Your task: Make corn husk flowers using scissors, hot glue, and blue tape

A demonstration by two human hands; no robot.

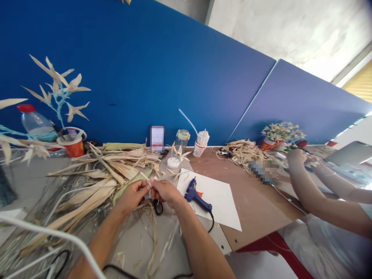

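My left hand (132,197) and my right hand (166,192) meet over the near table, fingertips pinched together. Between them is a thin pale strip (144,177), apparently corn husk; its tip sticks up past the fingers and the rest is hidden. Dried corn husks (95,193) spread out to the left of my left hand. Right of my right hand, a blue hot glue gun (197,195) lies on a white sheet (226,197). A black cable loop (158,208) sits just below my hands.
At the back stand a phone (157,138), a glass jar (182,139), a paper cup (200,145) and a red cup (74,147) with a husk-flower branch. A white tube (58,232) crosses the near left. At right, a co-worker's hands (298,159) work near a husk pile (244,151).
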